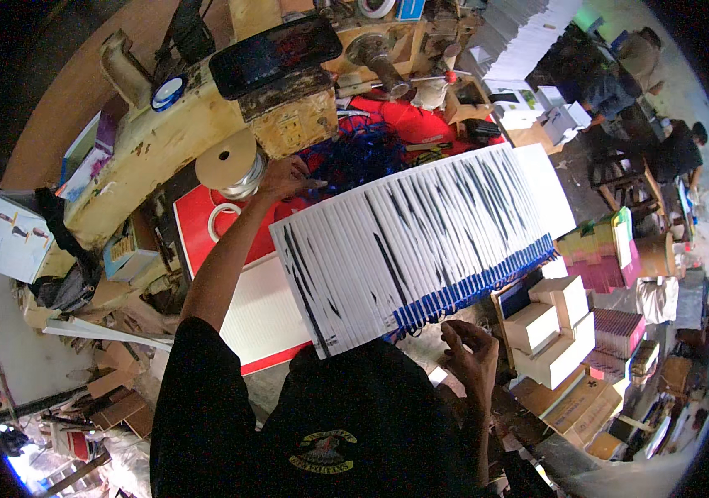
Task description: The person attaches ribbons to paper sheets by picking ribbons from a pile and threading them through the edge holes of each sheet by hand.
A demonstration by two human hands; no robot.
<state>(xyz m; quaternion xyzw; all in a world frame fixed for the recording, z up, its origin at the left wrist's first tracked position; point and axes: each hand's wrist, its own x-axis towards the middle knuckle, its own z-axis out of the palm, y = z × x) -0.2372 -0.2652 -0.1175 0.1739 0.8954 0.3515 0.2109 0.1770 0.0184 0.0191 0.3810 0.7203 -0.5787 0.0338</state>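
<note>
A long fanned stack of white paper bags (pixel 421 241) with black streaks and blue cord ends along its right edge lies across my lap. My left hand (pixel 285 177) is stretched forward to a tangled pile of blue cords (pixel 358 152) on a red surface, its fingers pinched together at the pile's near edge. My right hand (pixel 470 355) hovers low on the right, just under the stack's blue-corded edge, fingers curled and apart with nothing visible in them.
A worn yellow machine (pixel 197 116) stands ahead on the left, with a tape roll (pixel 228 163) beside my left hand. White sheets on a red board (pixel 259 311) lie under my left arm. White boxes (pixel 553 328) are stacked to the right. Other people (pixel 620 91) work at the far right.
</note>
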